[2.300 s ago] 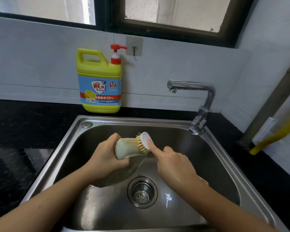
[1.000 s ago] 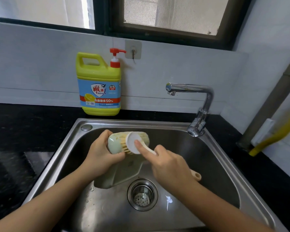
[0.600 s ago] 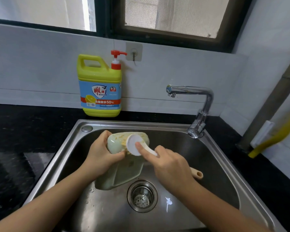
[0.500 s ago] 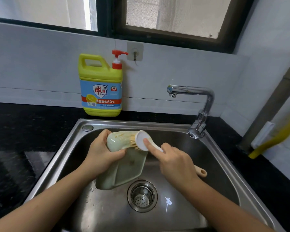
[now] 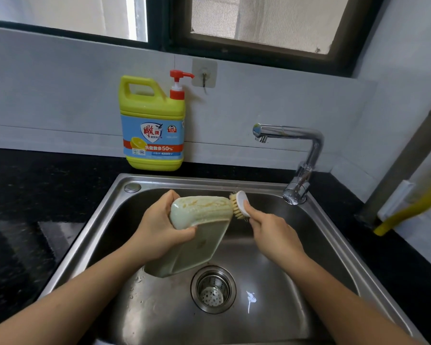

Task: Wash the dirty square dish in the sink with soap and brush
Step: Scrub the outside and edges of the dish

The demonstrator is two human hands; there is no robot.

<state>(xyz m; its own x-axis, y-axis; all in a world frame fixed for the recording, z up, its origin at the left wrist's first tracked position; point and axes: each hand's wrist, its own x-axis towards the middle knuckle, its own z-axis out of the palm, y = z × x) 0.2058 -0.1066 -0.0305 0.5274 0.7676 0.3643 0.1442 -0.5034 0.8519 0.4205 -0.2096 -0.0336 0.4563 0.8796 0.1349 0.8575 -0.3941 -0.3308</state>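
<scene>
Over the sink [image 5: 92,227], the left hand [image 5: 159,230] is holding the green dish [image 5: 199,235] up on its edge, with the fingers wrapped tight around its top left corner and its low end hanging just above the drain [image 5: 213,290]. Beside it, the right hand [image 5: 274,235] is gripping the brush [image 5: 239,204] with closed fingers and pressing the bristles on the top right corner of the dish, where yellow streaks are showing. Behind the sink, a yellow soap jug [image 5: 153,125] is standing on the black counter [image 5: 30,195], and the tap [image 5: 294,155] is sticking out at the right.
</scene>
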